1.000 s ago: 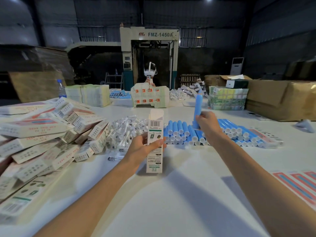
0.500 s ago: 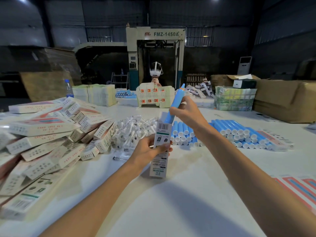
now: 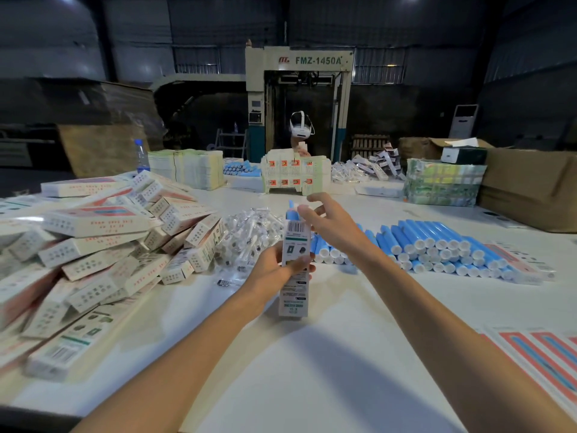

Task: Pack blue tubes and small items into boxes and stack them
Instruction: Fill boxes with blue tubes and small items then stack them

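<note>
My left hand (image 3: 274, 270) grips an upright white box (image 3: 295, 282) around its middle, its base near the table. A blue tube (image 3: 292, 212) sticks a short way out of the box's open top. My right hand (image 3: 331, 225) hovers just right of the box top with fingers spread and relaxed, a fingertip near the tube's end. Rows of blue tubes (image 3: 437, 248) with white caps lie on the table to the right. A heap of small items in clear wrappers (image 3: 246, 235) sits just left of the box.
A big pile of packed boxes (image 3: 93, 245) fills the table's left side. Flat red-and-blue carton blanks (image 3: 543, 354) lie at the right front. A person sits across the table behind more cartons (image 3: 296, 176). Large cardboard boxes (image 3: 527, 185) stand far right.
My right hand carried the blue tube from the tube rows to the box, slid it down inside, and has let go. My left hand kept holding the box upright.
</note>
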Available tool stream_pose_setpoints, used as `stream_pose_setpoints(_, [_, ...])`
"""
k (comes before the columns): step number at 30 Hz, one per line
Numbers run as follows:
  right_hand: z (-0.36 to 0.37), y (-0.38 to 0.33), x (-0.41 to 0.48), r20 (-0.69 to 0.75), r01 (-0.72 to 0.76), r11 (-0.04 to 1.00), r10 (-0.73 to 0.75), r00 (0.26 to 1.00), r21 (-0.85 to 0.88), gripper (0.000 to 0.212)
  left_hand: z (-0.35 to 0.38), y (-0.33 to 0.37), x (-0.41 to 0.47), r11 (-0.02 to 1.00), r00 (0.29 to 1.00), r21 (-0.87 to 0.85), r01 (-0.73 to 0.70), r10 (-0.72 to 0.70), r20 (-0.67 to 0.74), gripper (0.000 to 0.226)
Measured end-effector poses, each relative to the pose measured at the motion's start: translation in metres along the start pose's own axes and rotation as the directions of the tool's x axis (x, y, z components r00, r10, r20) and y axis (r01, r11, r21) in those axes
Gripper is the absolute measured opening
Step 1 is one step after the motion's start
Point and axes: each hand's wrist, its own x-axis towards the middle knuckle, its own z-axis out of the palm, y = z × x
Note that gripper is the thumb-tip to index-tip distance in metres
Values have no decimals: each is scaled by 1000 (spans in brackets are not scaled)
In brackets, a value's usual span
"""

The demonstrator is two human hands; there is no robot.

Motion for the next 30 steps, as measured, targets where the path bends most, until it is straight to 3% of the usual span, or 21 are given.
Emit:
stream_pose_setpoints(3, [11, 12, 6, -92, -11, 997, 19, 996, 81, 37, -2, -5, 4, 998, 995, 46, 38, -34, -91, 39])
stream_pose_setpoints(6, [25, 30, 9, -229, -18, 997, 36, 973, 81, 24, -10, -9, 11, 998, 953, 18, 68, -60, -296, 28])
stream_pose_setpoints(10, [61, 55, 9, -54, -10, 986, 0, 999, -169, 22, -39, -2, 21, 998, 826, -65, 8, -43, -563, 26])
stream_pose_setpoints(13, [95, 58, 10, 32, 38, 969, -31, 999, -244, 24, -56, 5, 26, 996, 736, -86, -40, -29, -676, 28])
stream_pose_setpoints(19, [142, 48, 18, 120, 74, 888, -21, 993, -455, 34, -63, 4, 27, 996, 684, -77, -44, -27, -729, 30])
stream_pose_setpoints(22, [147, 42, 22, 91, 56, 860, -11, 996, -507, 24, -60, 3, 27, 996, 693, -49, -70, 14, -721, 18])
stream_pose_setpoints(26, [140, 37, 15, 119, 132, 828, -79, 990, -545, 10, -56, 8, 24, 995, 707, -41, -86, 32, -707, 23])
stream_pose_setpoints(30, [110, 39, 7, 4, 90, 800, -108, 994, -593, 19, -53, 10, 22, 989, 737, -96, -113, 19, -676, 25])
